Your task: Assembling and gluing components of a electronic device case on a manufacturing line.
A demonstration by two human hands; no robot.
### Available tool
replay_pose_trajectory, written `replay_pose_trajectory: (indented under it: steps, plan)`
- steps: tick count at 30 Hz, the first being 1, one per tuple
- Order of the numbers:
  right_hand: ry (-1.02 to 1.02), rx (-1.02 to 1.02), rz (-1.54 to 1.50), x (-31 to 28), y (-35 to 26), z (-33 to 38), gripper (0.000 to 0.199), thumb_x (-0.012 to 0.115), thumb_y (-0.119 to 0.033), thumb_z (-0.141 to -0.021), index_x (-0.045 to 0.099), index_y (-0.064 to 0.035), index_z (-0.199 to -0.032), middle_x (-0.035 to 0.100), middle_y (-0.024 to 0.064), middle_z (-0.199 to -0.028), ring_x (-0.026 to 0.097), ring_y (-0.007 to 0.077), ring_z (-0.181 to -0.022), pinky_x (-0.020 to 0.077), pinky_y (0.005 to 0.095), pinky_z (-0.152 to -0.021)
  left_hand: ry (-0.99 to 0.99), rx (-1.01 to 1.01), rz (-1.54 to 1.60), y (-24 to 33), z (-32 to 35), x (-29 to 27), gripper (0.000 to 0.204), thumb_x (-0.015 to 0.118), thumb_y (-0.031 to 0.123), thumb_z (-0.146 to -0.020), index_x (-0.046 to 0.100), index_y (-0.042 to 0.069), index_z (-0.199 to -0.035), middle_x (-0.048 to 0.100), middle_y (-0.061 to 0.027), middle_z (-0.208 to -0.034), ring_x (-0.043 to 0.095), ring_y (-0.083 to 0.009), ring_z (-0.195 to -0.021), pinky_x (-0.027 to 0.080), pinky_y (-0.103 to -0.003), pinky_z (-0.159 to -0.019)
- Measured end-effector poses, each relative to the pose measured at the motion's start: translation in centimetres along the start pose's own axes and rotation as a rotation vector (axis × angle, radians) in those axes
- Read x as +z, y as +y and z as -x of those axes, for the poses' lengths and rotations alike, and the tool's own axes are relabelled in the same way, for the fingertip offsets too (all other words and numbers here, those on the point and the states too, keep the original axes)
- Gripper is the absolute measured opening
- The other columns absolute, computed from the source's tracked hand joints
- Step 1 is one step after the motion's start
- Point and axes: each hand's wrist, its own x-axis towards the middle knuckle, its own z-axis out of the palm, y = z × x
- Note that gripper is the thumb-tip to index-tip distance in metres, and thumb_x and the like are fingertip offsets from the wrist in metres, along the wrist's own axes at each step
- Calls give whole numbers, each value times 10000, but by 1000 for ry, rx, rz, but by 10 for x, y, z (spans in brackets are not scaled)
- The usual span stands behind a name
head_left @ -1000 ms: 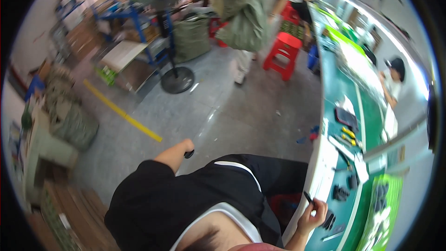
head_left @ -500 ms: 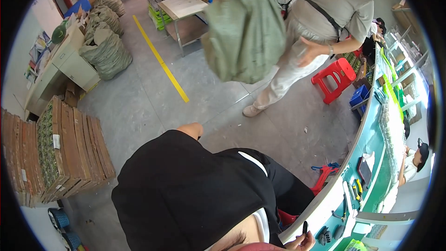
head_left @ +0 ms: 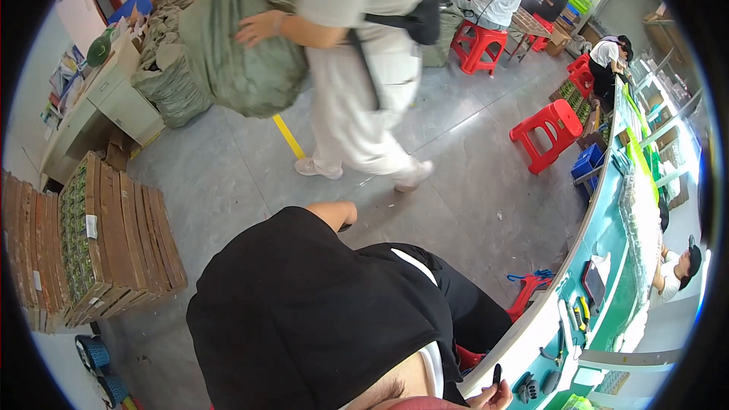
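Observation:
At the bottom edge, over the near end of the workbench [head_left: 535, 334], my right hand [head_left: 497, 396] pinches a small black part [head_left: 497, 374] that sticks up from the fingers. Dark grey moulded pieces [head_left: 527, 389] lie on the bench beside that hand. A little farther along are pliers with yellow-and-black handles [head_left: 582, 313], and beyond them sits a dark flat tray or device [head_left: 593, 282]. Bare skin of my left arm [head_left: 330, 214] shows beyond my black shirt, with a dark band at its lower end. The left hand itself is hidden.
A person carrying a large green sack [head_left: 243, 45] crosses the floor ahead. Stacked wooden-edged trays [head_left: 125, 235] stand at left, full sacks [head_left: 171, 80] behind them. A red stool [head_left: 545, 135] stands near the bench. Several people sit farther off.
The person with the green sack has walked left across the yellow floor line and now has both hands on the sack. My right hand still pinches the black part.

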Motion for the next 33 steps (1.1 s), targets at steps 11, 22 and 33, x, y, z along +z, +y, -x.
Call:
replay_pose_trajectory:
  steps: [11, 22, 33]
  plan:
    - [186, -131, -56, 12, 31, -5, 144, 667, -119, -748, 642, 23, -747, 608, 125, -694, 584, 217, -589, 482, 281, -514, -171, 8, -85, -2, 43, -16, 336, 500, 175, -738, 643, 102, -1032, 564, -143, -1145, 527, -314, -1067, 422, -400, -871]
    - [57, -30, -50, 10, 8, -7, 157, 604, -130, -801, 593, 5, -879, 602, 132, -776, 550, 200, -636, 457, 293, -577, -207, 15, -48, 7, 27, -7, 321, 472, 123, -736, 653, 64, -994, 577, -175, -1106, 550, -331, -1016, 429, -434, -831]
    - [-56, 143, 99, 5, -3, -5, 152, 545, -146, -848, 572, -17, -922, 590, 112, -839, 531, 183, -689, 434, 298, -633, -157, 128, -177, 3, 16, 7, 310, 487, 155, -721, 659, 70, -964, 586, -172, -1074, 565, -316, -983, 448, -400, -807]
